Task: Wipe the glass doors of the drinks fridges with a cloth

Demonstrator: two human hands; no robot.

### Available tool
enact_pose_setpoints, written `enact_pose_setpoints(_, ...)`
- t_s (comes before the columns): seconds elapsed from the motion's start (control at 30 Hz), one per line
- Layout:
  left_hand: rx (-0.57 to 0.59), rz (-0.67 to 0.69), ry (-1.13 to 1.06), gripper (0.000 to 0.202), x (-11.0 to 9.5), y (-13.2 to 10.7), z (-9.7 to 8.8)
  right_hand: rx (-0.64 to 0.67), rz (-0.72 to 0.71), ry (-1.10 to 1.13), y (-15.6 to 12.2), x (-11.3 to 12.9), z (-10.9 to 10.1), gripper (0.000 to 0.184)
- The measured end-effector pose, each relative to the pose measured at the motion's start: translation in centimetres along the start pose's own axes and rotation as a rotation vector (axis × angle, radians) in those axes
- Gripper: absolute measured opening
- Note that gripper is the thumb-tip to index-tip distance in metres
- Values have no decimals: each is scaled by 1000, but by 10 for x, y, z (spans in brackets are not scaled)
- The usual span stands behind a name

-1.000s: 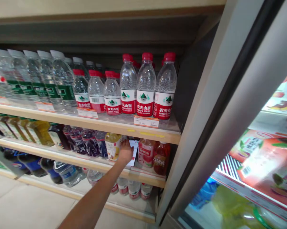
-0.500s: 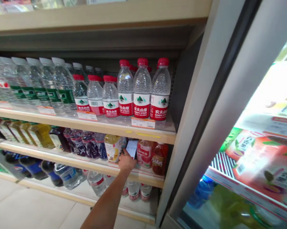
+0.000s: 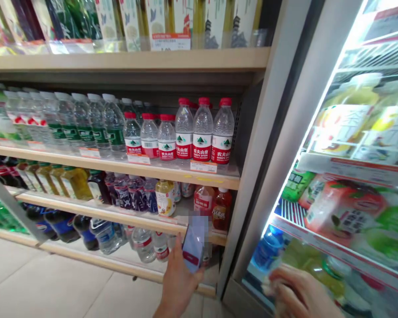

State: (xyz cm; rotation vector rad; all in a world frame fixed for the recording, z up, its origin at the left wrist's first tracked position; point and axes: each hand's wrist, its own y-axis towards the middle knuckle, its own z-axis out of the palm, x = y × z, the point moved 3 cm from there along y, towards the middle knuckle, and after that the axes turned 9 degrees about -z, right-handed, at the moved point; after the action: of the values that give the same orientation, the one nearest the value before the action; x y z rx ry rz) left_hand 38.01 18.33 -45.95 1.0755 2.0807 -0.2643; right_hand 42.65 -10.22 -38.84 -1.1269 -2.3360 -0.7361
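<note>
My left hand (image 3: pixel 177 278) is closed round a smartphone (image 3: pixel 193 251), held upright and tilted in front of the lower shelves. Its screen is lit, with a dark red bar near the bottom; the upper part is blurred by pixelation. At the lower right, my right hand (image 3: pixel 298 289) has curled fingers with a pale, crumpled, cloth-like thing (image 3: pixel 268 285) in them; motion blur hides its detail. Behind the phone, on the middle shelf, are a pink-labelled drink bottle (image 3: pixel 203 201), an amber drink bottle (image 3: pixel 220 210) and a yellow drink bottle (image 3: pixel 165 198).
Water bottles with red caps (image 3: pixel 204 132) line the shelf (image 3: pixel 152 170) above. More bottles (image 3: pixel 103 234) lie on the bottom shelf. A metal post (image 3: pixel 275 115) divides the shelves from a lit fridge (image 3: pixel 351 168) with drinks on the right. Pale floor tiles (image 3: pixel 86 282) lie below.
My left hand has drawn back from the middle shelf, bringing the smartphone away from among the bottles. My right hand has come into view. The camera view has tilted up and shifted right.
</note>
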Motion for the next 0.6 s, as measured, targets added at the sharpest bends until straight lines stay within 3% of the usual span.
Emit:
enact_pose_setpoints(0.1, -58, 185, 34, 91, -15, -60, 1, 37, 65, 335, 21, 31, 23, 49)
enact_pose_setpoints(0.2, -137, 324, 61, 93, -34, -90, 0, -14, 96, 579, 30, 56, 25, 45)
enact_pose_setpoints(0.37, -238, 419, 52, 98, -64, -105, -8, -204, 26, 579, 13, 69, -6, 30)
enact_pose_setpoints(0.47, -263, 457, 57, 99, -80, -112, -10, -308, 58, 551, 1, 67, -21, 35)
enact_pose_setpoints(0.6, -320, 515, 66, 98, -102, -125, -11, -353, 122, 603, -8, 62, -33, 41)
